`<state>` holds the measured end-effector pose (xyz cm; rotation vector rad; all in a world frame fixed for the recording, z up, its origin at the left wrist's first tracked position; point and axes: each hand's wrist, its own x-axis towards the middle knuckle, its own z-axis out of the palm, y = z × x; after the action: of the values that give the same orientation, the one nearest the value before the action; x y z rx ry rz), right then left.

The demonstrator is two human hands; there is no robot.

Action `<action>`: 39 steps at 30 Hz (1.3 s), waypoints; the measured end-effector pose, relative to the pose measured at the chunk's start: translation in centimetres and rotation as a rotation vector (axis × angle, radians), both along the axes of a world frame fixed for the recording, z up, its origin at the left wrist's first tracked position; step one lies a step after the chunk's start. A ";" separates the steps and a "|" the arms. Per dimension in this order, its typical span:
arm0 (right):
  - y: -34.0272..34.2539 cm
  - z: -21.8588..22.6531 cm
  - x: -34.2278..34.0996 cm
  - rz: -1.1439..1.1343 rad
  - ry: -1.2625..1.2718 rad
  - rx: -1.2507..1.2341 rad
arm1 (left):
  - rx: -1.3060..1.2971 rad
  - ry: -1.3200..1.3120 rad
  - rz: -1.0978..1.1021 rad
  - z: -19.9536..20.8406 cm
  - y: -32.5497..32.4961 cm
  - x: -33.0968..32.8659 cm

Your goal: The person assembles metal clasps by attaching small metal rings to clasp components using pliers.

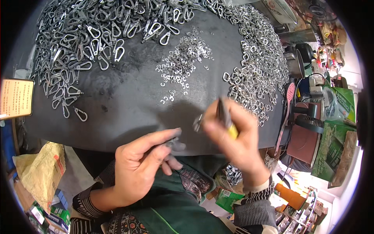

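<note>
My left hand [138, 167] is closed in a pinch above my lap, just off the table's near edge. Between its thumb and fingers is a small dark metal piece [172, 141], mostly covered by the fingertips. To its right, my right hand [235, 134] is raised and smeared by motion, wrapped round a dark, pointed hand tool [223, 111] with a yellow part. A metal ring [198, 123] shows at its fingertips, blurred. Ahead lies a pile of small open C-shaped rings [183, 58], with a few strays nearer me.
Snap hooks [93, 39] are heaped across the far left of the dark table [128, 97]. Metal links [259, 58] pile along its right side. Beyond stand a pink fly swatter [290, 93], a small black fan [309, 124] and green boxes [329, 150]. A yellowish sack [41, 171] sits lower left.
</note>
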<state>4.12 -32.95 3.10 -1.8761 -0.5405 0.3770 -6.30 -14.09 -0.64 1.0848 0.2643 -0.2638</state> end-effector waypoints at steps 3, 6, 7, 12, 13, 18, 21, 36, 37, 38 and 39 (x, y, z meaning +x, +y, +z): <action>1.1 -1.0 -2.8 -0.044 -0.028 0.022 | -0.043 -0.066 0.022 0.1 -0.8 0.7; 0.8 -0.8 -3.2 -0.050 0.026 0.055 | -0.043 -0.023 -0.007 0.4 -0.9 0.7; 0.8 -0.8 -3.0 -0.046 0.030 0.057 | -0.042 -0.019 -0.003 0.4 -0.8 0.6; 0.7 -0.8 -2.6 -0.071 -0.001 0.109 | -0.072 -0.032 -0.014 0.9 -0.4 0.7; 0.9 -0.7 -2.8 -0.045 -0.008 0.086 | -0.075 -0.035 -0.015 1.0 -0.5 0.8; 0.0 0.0 -1.1 0.185 -0.139 -0.198 | -0.077 0.059 -0.064 0.5 -0.3 0.2; -0.6 1.2 2.5 0.124 -0.676 -0.618 | -0.029 0.074 -0.169 0.2 0.5 -0.7; -0.4 1.0 8.4 0.436 -1.108 -0.882 | -0.011 0.055 -0.314 0.1 1.6 -1.8; -0.3 1.1 8.4 0.446 -1.102 -0.893 | 0.092 -0.090 -0.279 -0.5 1.5 -1.9; -0.2 1.1 8.4 0.452 -1.102 -0.886 | 0.197 -0.235 -0.244 -0.8 1.6 -1.9; -0.2 1.2 8.3 0.460 -1.110 -0.908 | 0.198 -0.231 -0.239 -0.8 1.7 -1.8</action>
<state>12.47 -33.13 4.32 -2.7573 -1.7868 -0.2464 -8.08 -12.36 -1.43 1.3327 -0.0486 -0.3272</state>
